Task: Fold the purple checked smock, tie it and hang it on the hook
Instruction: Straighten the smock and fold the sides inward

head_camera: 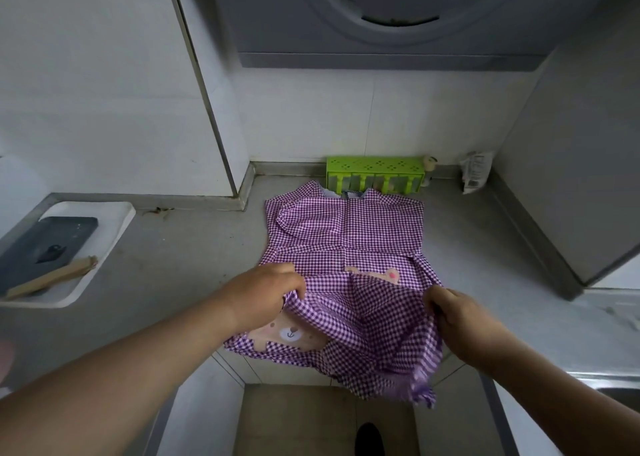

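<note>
A grey range hood (381, 15) hangs over the back of a grey countertop (180, 247) that wraps round a corner, with white wall panels on both sides. The purple checked smock (346, 241) lies spread on the middle of the countertop, its collar toward the back edge and touching the base of a green spice rack (375, 175); its lower part spills over the front edge and hangs toward the floor. Two bear-face patches show on it, one near the right side (379, 275) and one on the lower left part (289, 334) by the front edge.

A white tray (114, 227) sits at the left edge of the countertop, holding a dark phone (45, 244) and a tan wooden stick (52, 277) that lies across the tray's near side. A crumpled white packet (477, 171) leans at the back right corner, and a small pale bottle (430, 166) stands just beside the rack's right end.

The left hand (266, 293) grips a bunch of the smock's lower cloth, fingers curled into the fabric near the front edge. The right hand (460, 317) pinches the same raised fold on its right side, thumb and fingers closed on the cloth, so the fold is lifted between the two hands. A dark shoe tip (370, 438) shows on the tan floor below.
</note>
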